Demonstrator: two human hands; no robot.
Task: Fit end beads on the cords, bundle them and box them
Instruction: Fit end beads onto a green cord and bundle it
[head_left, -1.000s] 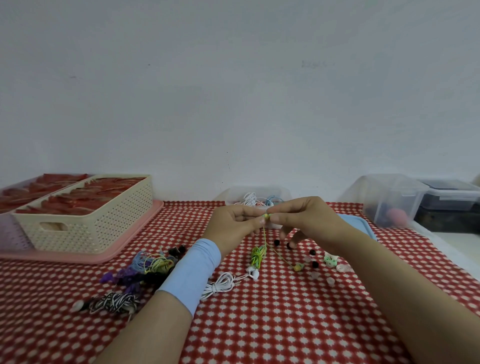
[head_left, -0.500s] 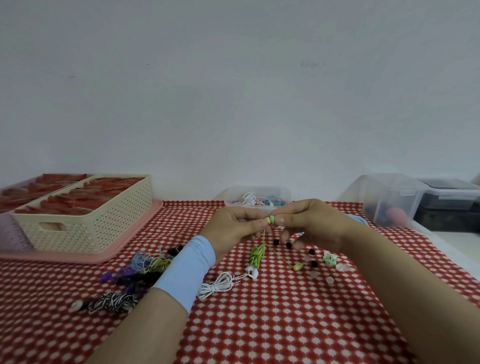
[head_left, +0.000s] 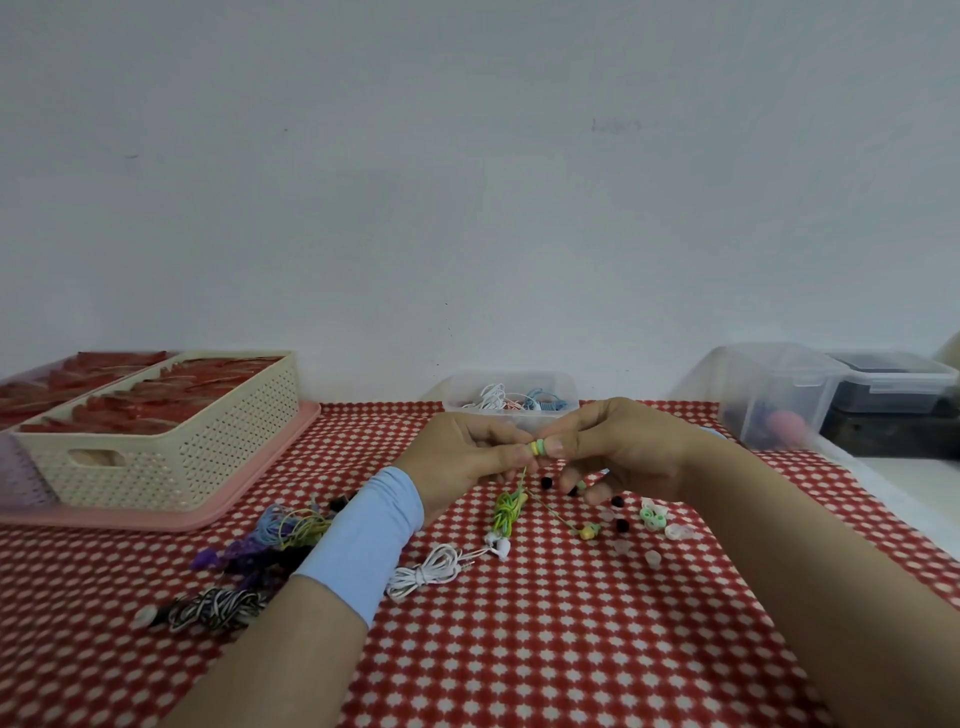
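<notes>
**Red-checked counter: end bead going onto a green-yellow cord**

Setting: plain white wall; counter under a red-and-white checked cloth.

Item in hand: green-yellow cord. It is thin and limp, and its middle is wound into a tight hank that rests on the cloth at centre. One strand rises from the hank to the fingers. Another trails right to a small yellow end piece.

Hands: the left hand pinches the cord's upper end. The right hand pinches a green end bead against it. The two parts touch between the thumbs, raised above the counter.

Progress, as judged:
- Boxed: the clear box at the far edge holds a few coiled cords.
- Bundled but unboxed: the white cord beside the left wrist.
- Waiting: a purple-blue tangle and a striped cord at left. Whether these carry beads cannot be told.
- Stock: loose beads in pale green, clear and black lie under the right hand.

Most of the work looks to remain.
</notes>
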